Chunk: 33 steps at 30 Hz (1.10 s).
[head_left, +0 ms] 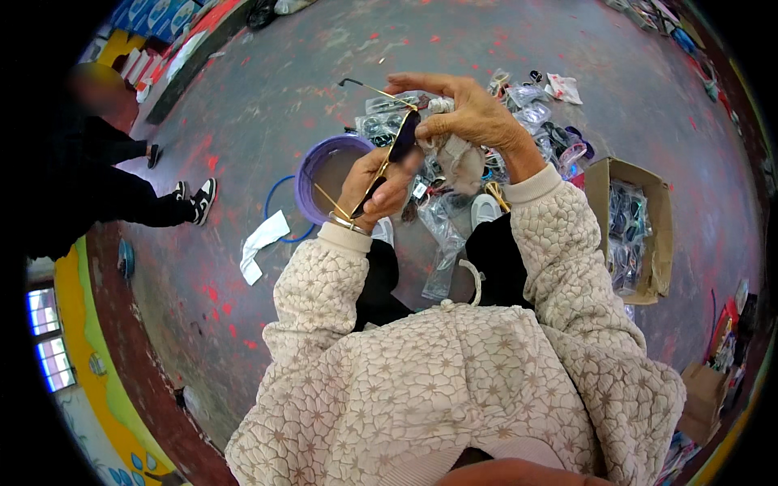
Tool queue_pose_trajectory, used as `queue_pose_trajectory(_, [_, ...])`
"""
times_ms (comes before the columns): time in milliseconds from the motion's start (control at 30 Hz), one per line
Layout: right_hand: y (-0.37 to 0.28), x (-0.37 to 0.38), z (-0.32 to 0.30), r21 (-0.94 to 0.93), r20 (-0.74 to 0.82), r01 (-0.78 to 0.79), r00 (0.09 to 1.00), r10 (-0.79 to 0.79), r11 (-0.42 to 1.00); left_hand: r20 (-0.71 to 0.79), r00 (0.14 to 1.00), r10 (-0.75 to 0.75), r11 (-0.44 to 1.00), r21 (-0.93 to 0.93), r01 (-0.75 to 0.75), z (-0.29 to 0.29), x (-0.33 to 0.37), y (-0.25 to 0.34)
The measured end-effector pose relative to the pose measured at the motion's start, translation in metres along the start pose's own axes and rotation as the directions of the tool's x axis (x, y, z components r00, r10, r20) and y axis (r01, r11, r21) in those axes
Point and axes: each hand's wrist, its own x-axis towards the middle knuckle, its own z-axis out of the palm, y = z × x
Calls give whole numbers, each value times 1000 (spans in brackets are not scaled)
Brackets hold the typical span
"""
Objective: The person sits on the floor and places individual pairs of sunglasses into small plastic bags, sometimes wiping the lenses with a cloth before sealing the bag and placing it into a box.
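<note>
A pair of sunglasses (404, 136) with dark lenses and thin gold temples is held up in front of me, temples unfolded. My left hand (379, 183) grips it around the lower lens, one temple passing by my wrist. My right hand (470, 113) holds a whitish, crumpled cloth (461, 164) that hangs below the palm. Its thumb is beside the upper lens, while the index finger reaches out above toward the raised temple. Whether the cloth touches the lens cannot be made out.
A purple basin (305, 190) of murky water stands on the floor at left, near a white rag (263, 245). Bagged glasses (531, 113) lie heaped beyond my hands. At right sits a cardboard box (662, 243) of packed glasses. Another person (97, 170) is at far left.
</note>
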Motion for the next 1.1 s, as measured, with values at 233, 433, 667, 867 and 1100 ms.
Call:
queue_pose_trajectory(233, [4,2,9,74,14,9,1000,-10,997,148,989,-26,990,-133,46,-4,5,-4])
queue_pose_trajectory(433, [-1,-3,6,203,-109,-21,993,43,979,95,995,-7,962,-272,33,-2,6,1])
queue_pose_trajectory(667, [-6,-4,-14,210,-416,-3,904,92,978,-528,755,388,904,61,-423,-40,-1,23])
queue_pose_trajectory(867, [-11,-8,-19,129,-320,-35,944,75,991,-367,638,677,618,754,-221,-4,-8,52])
queue_pose_trajectory(1100, [-1,-5,-6,39,-168,-163,972,167,986,-202,954,220,121,976,179,10,-5,36])
